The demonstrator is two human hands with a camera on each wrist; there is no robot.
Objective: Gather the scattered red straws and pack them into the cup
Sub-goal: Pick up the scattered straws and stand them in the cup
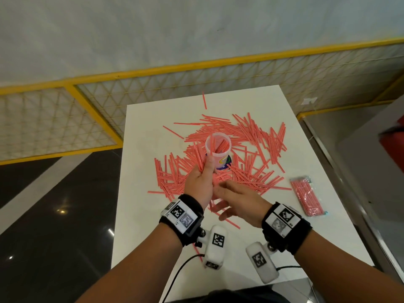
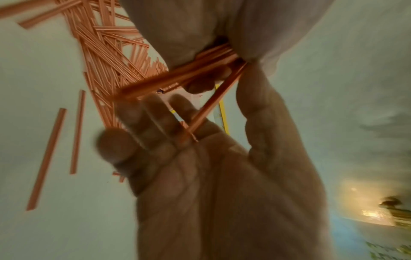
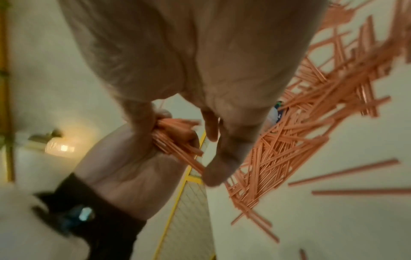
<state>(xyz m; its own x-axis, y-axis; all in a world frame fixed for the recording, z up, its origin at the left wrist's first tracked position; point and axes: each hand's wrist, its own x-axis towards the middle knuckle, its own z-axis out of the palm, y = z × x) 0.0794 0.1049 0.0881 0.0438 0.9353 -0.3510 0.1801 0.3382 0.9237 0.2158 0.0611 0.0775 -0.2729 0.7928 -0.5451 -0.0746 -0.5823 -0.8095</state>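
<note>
A clear plastic cup (image 1: 218, 149) with a blue label stands upright mid-table and holds a few red straws. Loose red straws (image 1: 251, 132) lie scattered all around it. My left hand (image 1: 200, 180) is raised just in front of the cup and grips a small bundle of straws (image 3: 175, 139) between thumb and fingers, their tips pointing up at the cup's rim. The right hand (image 1: 236, 203) hovers beside the left, fingers spread and blurred, holding nothing. In the left wrist view the bundle (image 2: 177, 77) sits beyond my palm (image 2: 211, 176), under the right hand (image 2: 200, 26).
A sealed packet of red straws (image 1: 307, 197) lies near the right edge of the white table (image 1: 153, 226). A yellow-framed mesh barrier (image 1: 87, 119) runs behind the table. Dark floor lies to the left, and single straws lie near the front edge.
</note>
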